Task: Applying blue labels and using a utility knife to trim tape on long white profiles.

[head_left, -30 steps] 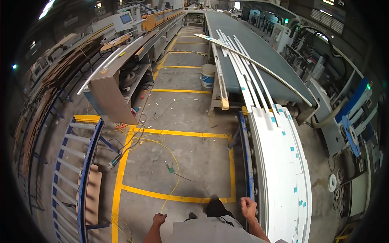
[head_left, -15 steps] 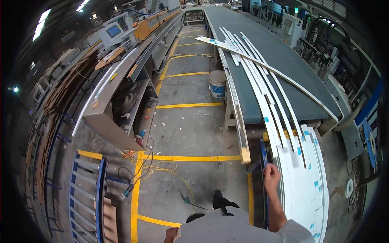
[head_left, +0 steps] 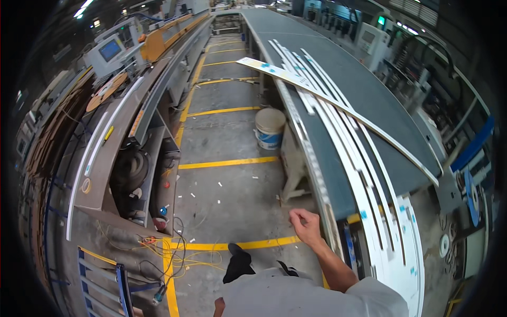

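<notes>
My right hand (head_left: 305, 226) hangs over the aisle beside the long conveyor table, its fingers curled together with nothing showing in them. It is apart from the table's side rail (head_left: 317, 177), the nearest thing to it. Only a sliver of my left hand (head_left: 219, 306) shows at the lower edge, by the grey shirt, and its fingers are hidden. On the table's right lie several long white strips (head_left: 338, 142) with bits of blue tape. One wider strip (head_left: 338, 105) lies slantwise across them. Below their near ends is a stack of white panels (head_left: 406, 253).
A white bucket (head_left: 269, 129) stands against the table's leg side. Yellow cables (head_left: 198, 259) lie on the floor ahead of my feet. To the left are a metal workbench (head_left: 100, 198) with open shelves and a blue roller stand (head_left: 105, 282). Machines line the right side.
I have moved forward along the aisle, and the table, bucket and bench appear nearer. My right hand has shifted from beside the white panels to over the aisle, left of the rail.
</notes>
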Demonstrator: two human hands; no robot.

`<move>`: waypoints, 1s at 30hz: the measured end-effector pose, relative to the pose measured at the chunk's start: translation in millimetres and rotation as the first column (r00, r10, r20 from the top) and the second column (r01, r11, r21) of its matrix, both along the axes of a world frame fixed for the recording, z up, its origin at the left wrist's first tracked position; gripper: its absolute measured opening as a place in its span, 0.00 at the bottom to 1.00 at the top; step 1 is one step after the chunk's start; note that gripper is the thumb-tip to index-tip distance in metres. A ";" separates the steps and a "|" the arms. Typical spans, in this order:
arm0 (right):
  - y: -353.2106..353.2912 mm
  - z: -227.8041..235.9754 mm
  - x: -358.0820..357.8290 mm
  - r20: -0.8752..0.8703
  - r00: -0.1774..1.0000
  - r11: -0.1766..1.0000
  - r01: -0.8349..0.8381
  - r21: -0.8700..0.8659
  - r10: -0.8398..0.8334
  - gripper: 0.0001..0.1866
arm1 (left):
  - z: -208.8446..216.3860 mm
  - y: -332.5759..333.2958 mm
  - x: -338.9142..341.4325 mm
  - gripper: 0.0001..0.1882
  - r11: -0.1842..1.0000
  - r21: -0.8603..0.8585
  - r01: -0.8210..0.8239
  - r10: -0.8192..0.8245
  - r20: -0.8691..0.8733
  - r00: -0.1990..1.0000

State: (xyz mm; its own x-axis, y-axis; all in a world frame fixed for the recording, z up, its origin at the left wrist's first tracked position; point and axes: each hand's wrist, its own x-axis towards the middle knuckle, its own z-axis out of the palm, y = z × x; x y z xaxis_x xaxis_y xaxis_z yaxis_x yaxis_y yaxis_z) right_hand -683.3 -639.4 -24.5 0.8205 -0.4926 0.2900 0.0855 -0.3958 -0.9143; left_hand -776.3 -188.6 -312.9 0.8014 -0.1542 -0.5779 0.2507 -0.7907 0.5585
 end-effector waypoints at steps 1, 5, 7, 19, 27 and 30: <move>1.8 -3.5 21.3 -0.056 0.998 0.999 -0.010 0.037 0.012 0.06 | -1.9 2.7 23.9 0.14 0.991 0.067 0.118 -0.116 -0.026 0.993; -32.1 -8.8 69.4 -0.125 0.973 0.972 0.206 0.110 -0.193 0.08 | 16.1 10.8 117.4 0.16 0.830 0.250 0.499 -0.447 -0.237 0.863; -47.7 -4.1 96.1 -0.149 0.955 0.959 0.272 0.083 -0.258 0.09 | 12.8 10.9 181.4 0.21 0.870 0.291 0.397 -0.378 -0.123 0.918; -168.2 -69.4 357.5 -0.092 0.990 0.981 0.117 0.154 -0.103 0.11 | 111.2 -98.4 501.8 0.26 0.794 0.045 -0.607 0.588 0.197 0.784; -168.2 -30.5 533.1 -0.123 0.970 0.968 -0.185 0.170 0.207 0.11 | 216.7 -103.0 598.0 0.23 0.577 -0.146 -0.803 0.739 0.511 0.439; -156.4 -31.5 577.9 -0.201 0.945 0.963 -0.236 0.126 0.258 0.12 | 269.3 -71.1 650.5 0.24 0.555 -0.332 -0.763 0.764 0.565 0.310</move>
